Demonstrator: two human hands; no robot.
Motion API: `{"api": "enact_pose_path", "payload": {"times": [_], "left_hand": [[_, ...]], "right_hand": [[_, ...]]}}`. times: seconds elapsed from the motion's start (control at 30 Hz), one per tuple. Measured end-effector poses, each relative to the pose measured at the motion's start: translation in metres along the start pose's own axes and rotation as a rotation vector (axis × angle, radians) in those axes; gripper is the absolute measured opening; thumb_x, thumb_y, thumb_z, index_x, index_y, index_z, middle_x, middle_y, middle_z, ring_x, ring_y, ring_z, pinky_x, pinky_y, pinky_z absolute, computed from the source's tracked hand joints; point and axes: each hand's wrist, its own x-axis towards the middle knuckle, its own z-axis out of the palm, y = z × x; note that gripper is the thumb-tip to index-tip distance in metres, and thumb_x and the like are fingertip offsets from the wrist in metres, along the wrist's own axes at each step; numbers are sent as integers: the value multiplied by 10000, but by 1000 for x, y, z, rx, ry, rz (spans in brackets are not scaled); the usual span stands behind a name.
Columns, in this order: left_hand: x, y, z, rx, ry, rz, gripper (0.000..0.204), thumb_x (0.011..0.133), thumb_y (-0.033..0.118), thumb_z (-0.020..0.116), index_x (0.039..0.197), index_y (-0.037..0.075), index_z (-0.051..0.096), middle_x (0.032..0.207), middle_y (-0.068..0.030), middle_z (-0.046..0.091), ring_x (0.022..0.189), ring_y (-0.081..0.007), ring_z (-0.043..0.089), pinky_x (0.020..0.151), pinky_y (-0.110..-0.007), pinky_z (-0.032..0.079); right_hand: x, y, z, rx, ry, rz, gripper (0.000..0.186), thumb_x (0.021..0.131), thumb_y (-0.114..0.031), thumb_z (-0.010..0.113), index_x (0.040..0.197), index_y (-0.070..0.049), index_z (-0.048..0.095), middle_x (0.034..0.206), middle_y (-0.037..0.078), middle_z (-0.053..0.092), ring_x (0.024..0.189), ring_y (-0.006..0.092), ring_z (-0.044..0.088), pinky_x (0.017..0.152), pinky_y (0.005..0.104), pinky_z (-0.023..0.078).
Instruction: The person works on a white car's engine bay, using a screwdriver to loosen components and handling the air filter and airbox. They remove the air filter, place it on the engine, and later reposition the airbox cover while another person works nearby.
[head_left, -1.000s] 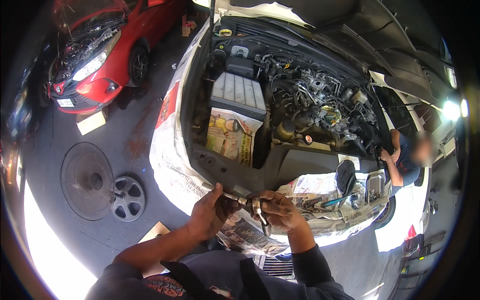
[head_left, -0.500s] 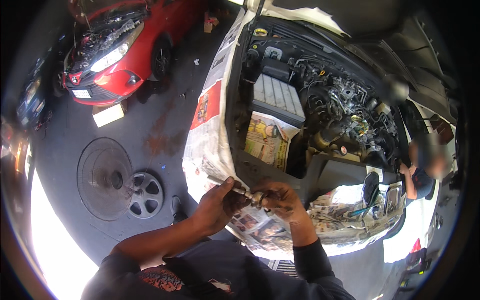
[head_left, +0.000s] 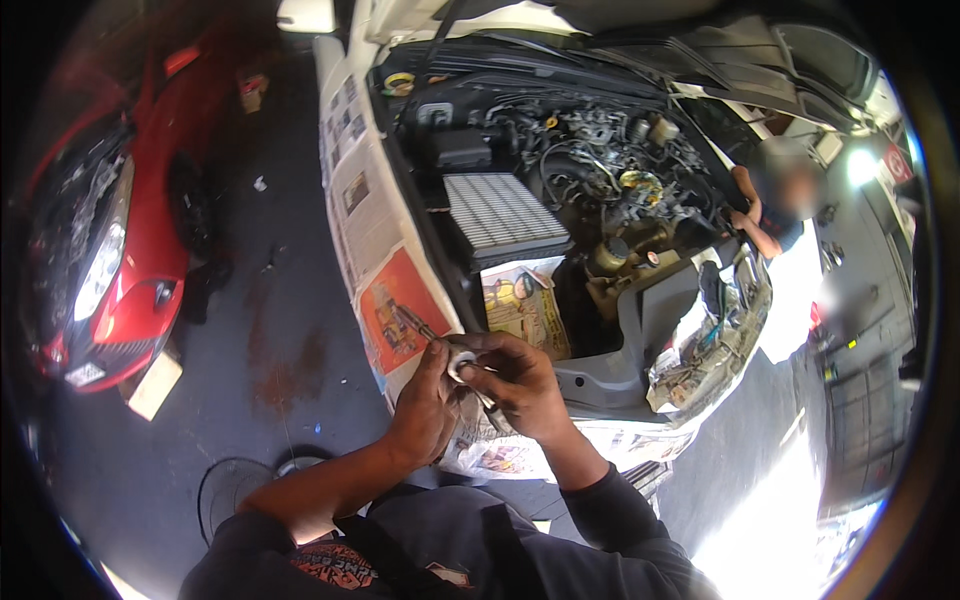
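Here, left hand (head_left: 424, 408) and right hand (head_left: 522, 386) pinch a metal tool (head_left: 459, 361) between them, above newspaper (head_left: 364, 225) draped on a car (head_left: 608, 384); engine (head_left: 598, 150) exposed beyond, co-worker's arm (head_left: 757, 227) off right.

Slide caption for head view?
Left hand and right hand grip a round-headed silver metal piece beside a dark, open car engine bay, edges draped in printed newspaper.
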Motion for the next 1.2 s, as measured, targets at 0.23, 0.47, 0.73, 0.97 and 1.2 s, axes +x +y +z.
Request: {"api": "enact_pose_path", "payload": {"times": [0.23, 0.47, 0.73, 0.97, 1.2], "left_hand": [[45, 36, 1, 368, 16, 247, 447, 1143, 438, 456, 1219, 21, 597, 1025, -83, 667, 916, -153, 662, 852, -327, 543], [80, 127, -60, 378, 136, 40, 348, 1063, 400, 542, 1063, 54, 572, 719, -16, 517, 512, -88, 426, 502, -275, 379], [170, 251, -167, 634, 54, -77, 335, 1039, 417, 591, 989, 86, 582, 769, -4, 527, 604, -84, 458, 557, -262, 382], [211, 335, -196, 782, 44, -108, 407, 1026, 428, 606, 1042, 21, 591, 776, -30, 546, 546, -88, 444, 534, -268, 388], [210, 350, -214, 796, 111, -67, 451, 1019, 490, 618, 1060, 41, 621, 795, -17, 563, 629, -93, 520, 561, -267, 414]], "right_hand": [[49, -40, -8, -696, -16, -461, 249, 919, -58, 817, 1159, -21, 761, 992, 132, 754, 842, 199, 760, 765, 306, 598], [181, -26, -33, -632, 268, -221, 196, 978, -130, 752, 1123, -1, 730, 925, 161, 757, 796, 208, 751, 721, 332, 586], [340, 33, -46, -1314, 468, 24, 602, 933, -423, 789, 1335, 3, 649, 1230, 264, 689, 1158, 412, 690, 989, 483, 550], [409, 46, -56, -1418, 320, 477, 880, 873, -606, 797, 1380, 81, 585, 1408, 301, 625, 1340, 428, 601, 1112, 480, 502], [429, 57, -73, -1462, 161, 485, 792, 833, -586, 831, 1239, 83, 706, 1255, 289, 727, 1223, 425, 684, 1029, 467, 557]]}}
